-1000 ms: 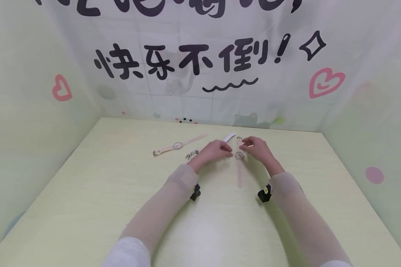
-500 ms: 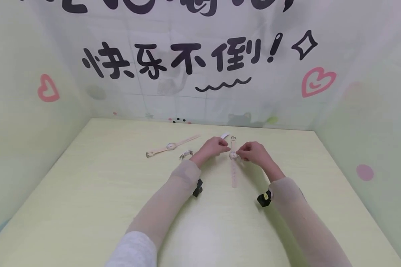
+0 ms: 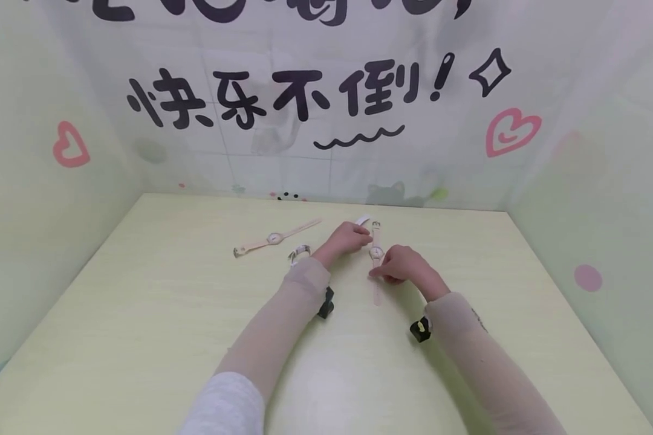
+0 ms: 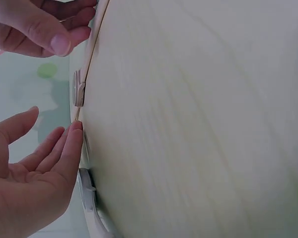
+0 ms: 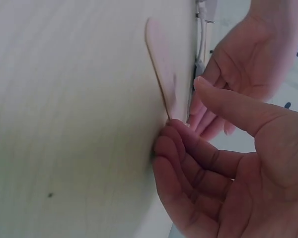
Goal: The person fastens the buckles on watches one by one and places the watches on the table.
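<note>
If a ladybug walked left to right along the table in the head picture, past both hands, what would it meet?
A stretched-out, pale-pink-strapped, round-dialled watch → a curled, white-and-silver band → the left hand → the round dial of a second pale-pink-strapped watch → the right hand.

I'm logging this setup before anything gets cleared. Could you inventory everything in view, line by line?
Table: 1, pale yellow-green, under everything
Near watch: 1, pale pink, between left hand and right hand
Far-left watch: 1, pale pink, laid out flat
Curled band: 1, silvery white, by the left cuff
White strap: 1, white, beyond the left hand, partly hidden
Lettering: 2 lines, black, back wall, upper line cropped
Hearts: 2, pink, left and back walls
Dot: 1, purple, right wall
Other prints: several, mixed colours, walls
Wrist cameras: 2, black, at the cuffs
Sleeves: 2, beige, forearms
Hands: 2, bare, at the near watch
</note>
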